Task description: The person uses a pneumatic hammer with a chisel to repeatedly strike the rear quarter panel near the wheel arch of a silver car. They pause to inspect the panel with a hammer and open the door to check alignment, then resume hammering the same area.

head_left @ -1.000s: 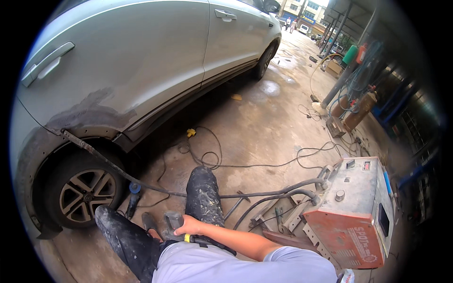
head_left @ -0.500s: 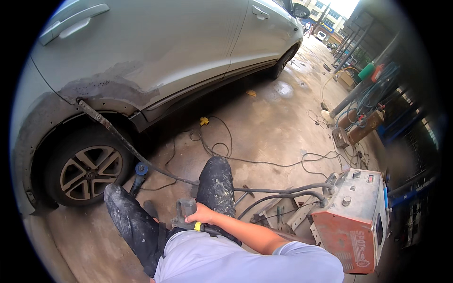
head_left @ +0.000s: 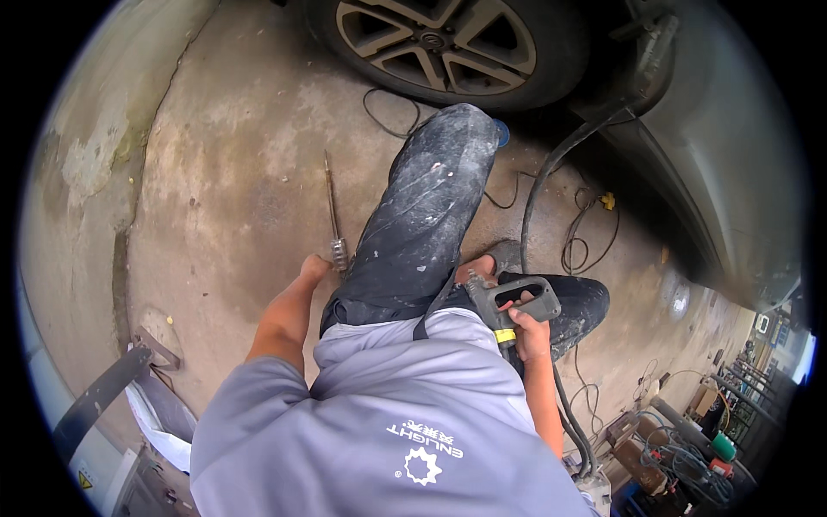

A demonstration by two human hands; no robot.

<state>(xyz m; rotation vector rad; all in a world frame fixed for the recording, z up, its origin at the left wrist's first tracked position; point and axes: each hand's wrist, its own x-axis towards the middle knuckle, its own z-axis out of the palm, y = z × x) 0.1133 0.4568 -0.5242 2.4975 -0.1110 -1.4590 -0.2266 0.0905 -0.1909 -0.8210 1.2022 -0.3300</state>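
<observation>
My right hand (head_left: 531, 333) is wrapped round a grey welding gun (head_left: 543, 303) with a loop handle and a yellow ring, held over my lap. A thick black cable (head_left: 527, 202) runs past my leg. My left hand (head_left: 317, 265) reaches down beside my knee to a long thin metal rod with a thick ribbed end (head_left: 338, 252). Its fingers are partly hidden, so whether they grip the rod cannot be told. At the upper right, a metal bar (head_left: 659, 47) is against the car's bodywork.
A car wheel (head_left: 435, 43) is straight ahead, with the car's silver side (head_left: 732, 172) to the right. A blue disc tool (head_left: 502, 132) shows behind my knee. Thin cords and a yellow plug (head_left: 608, 201) lie on the concrete. Gas cylinders and hoses stand at the lower right.
The view has swung left and down, so the wheel is now at the top. My left arm has come into view beside the metal rod. My right hand still holds the welding gun.
</observation>
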